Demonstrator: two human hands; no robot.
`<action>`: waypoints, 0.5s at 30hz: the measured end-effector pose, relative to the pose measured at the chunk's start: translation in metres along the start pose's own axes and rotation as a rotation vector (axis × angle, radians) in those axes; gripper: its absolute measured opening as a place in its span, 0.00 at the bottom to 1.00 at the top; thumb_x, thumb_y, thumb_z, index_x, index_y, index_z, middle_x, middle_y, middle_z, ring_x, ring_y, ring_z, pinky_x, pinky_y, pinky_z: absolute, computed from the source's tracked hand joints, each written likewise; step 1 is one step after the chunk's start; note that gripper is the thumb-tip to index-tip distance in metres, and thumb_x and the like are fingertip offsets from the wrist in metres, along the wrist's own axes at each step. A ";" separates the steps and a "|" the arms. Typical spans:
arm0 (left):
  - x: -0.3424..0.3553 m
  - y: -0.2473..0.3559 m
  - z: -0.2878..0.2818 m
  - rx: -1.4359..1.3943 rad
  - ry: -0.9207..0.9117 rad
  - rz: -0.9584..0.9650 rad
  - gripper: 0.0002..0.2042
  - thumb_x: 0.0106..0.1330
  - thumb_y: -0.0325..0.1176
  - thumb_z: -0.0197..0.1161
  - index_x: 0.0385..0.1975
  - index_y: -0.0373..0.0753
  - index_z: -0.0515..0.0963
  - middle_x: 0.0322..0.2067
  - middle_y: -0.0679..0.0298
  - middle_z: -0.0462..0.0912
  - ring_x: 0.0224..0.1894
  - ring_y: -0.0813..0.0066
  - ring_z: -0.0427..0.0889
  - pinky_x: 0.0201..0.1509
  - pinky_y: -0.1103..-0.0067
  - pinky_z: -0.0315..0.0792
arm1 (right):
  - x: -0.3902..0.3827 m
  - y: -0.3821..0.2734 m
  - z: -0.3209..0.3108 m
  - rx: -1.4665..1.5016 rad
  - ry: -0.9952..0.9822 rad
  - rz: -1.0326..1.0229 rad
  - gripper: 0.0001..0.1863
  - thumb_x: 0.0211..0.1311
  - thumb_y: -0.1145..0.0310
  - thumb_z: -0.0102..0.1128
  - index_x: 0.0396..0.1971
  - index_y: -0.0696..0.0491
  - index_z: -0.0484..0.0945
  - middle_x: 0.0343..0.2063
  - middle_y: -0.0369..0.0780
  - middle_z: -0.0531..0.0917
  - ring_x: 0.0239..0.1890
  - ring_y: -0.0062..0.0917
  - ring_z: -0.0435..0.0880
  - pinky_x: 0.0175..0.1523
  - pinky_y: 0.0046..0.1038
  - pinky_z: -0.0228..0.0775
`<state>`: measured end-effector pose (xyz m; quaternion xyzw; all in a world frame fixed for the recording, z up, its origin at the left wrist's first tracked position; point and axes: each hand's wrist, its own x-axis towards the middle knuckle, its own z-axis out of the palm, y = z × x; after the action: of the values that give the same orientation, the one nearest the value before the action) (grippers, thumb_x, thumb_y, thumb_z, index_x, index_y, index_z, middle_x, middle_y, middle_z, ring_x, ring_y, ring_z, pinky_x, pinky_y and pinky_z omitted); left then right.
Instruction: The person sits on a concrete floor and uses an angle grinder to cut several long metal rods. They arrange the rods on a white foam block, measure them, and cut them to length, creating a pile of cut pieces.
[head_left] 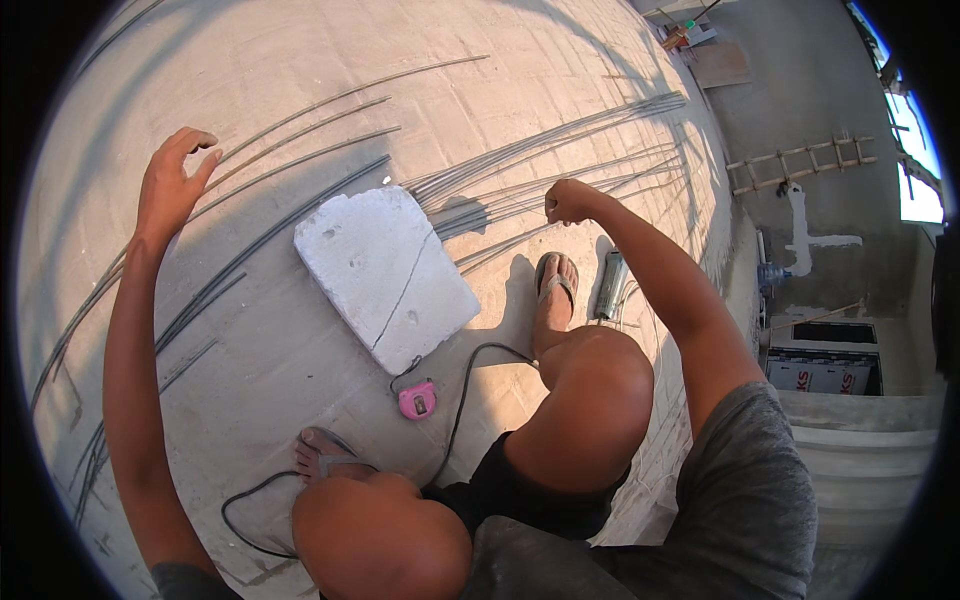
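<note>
Long thin steel rods (300, 165) lie on the concrete floor beneath and beyond my hands. On the left, my left hand (178, 182) is raised above several of these rods, thumb and fingers curved but apart, with nothing visible between them. To the right, my right hand (572, 202) is closed beside a bundle of rods (540, 150); whatever it may hold is hidden. A white rectangular slab (385, 270), with a diagonal dark line across it, lies between my arms and covers part of the rods. At its near corner sits a pink tape measure (417, 400).
A silver power tool (611, 286) lies beside my right foot. A black cable (462, 395) snakes between my feet. At the right, a wooden ladder (800, 165) is against the grey wall (790, 90), and a blue-tinted plastic bottle (770, 276) stands near its base.
</note>
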<state>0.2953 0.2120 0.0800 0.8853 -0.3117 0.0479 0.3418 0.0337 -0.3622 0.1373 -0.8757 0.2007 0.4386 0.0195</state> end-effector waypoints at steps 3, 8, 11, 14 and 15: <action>-0.009 0.012 -0.025 0.130 0.036 -0.056 0.11 0.71 0.35 0.67 0.43 0.33 0.81 0.42 0.58 0.85 0.47 0.62 0.84 0.56 0.70 0.74 | 0.012 0.067 -0.019 0.165 0.020 -0.012 0.07 0.60 0.69 0.74 0.33 0.57 0.88 0.27 0.40 0.90 0.29 0.24 0.90 0.31 0.30 0.84; -0.033 0.022 -0.040 0.201 -0.064 -0.165 0.08 0.71 0.31 0.66 0.41 0.33 0.80 0.38 0.58 0.83 0.41 0.65 0.81 0.50 0.73 0.72 | 0.059 0.195 -0.054 0.366 0.434 0.030 0.05 0.58 0.68 0.72 0.31 0.54 0.89 0.24 0.39 0.88 0.29 0.24 0.90 0.33 0.31 0.81; -0.005 0.076 -0.011 0.211 -0.125 -0.124 0.07 0.70 0.29 0.67 0.40 0.32 0.80 0.37 0.57 0.82 0.41 0.64 0.81 0.51 0.73 0.72 | 0.096 0.280 -0.041 0.220 0.715 0.062 0.10 0.59 0.64 0.71 0.35 0.54 0.88 0.31 0.47 0.90 0.38 0.41 0.90 0.45 0.40 0.82; 0.049 0.151 0.042 0.259 -0.246 -0.028 0.08 0.66 0.27 0.70 0.41 0.34 0.81 0.40 0.54 0.83 0.46 0.53 0.83 0.55 0.67 0.75 | 0.115 0.327 -0.019 0.296 0.765 0.181 0.10 0.61 0.64 0.67 0.37 0.53 0.88 0.37 0.50 0.89 0.44 0.45 0.89 0.50 0.44 0.82; 0.069 0.178 0.068 0.253 -0.278 0.077 0.09 0.64 0.27 0.71 0.41 0.36 0.81 0.40 0.55 0.84 0.47 0.51 0.84 0.55 0.64 0.76 | 0.121 0.341 -0.020 0.313 0.788 0.214 0.10 0.62 0.65 0.66 0.38 0.53 0.88 0.39 0.51 0.89 0.46 0.47 0.89 0.51 0.45 0.81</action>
<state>0.2376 0.0311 0.1515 0.9066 -0.3811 -0.0228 0.1795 -0.0125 -0.7201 0.1042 -0.9370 0.3464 0.0350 0.0286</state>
